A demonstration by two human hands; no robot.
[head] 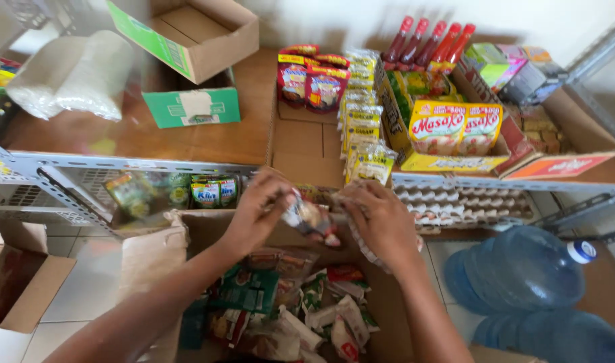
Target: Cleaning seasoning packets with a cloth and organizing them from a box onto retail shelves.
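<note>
Head view. Left hand [257, 208]: fingers pinched on one end of a strip of small sachets [309, 218], held above an open cardboard box [153, 252] of mixed snack packets [287, 309]. Right hand [381, 218]: fingers curled around the strip's other end. Shelf [206, 138] behind, front edge: yellow sachet rows [361, 121], yellow seasoning packs [455, 128]; back edge: red sauce bottles [431, 44]. Egg trays [468, 202] on the lower shelf. Blue water jugs [522, 269] on the floor, right.

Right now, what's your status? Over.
Both hands, left and right, hold a strip of sachets. Open box of packets below. Shelf ahead, nothing blocking.
</note>
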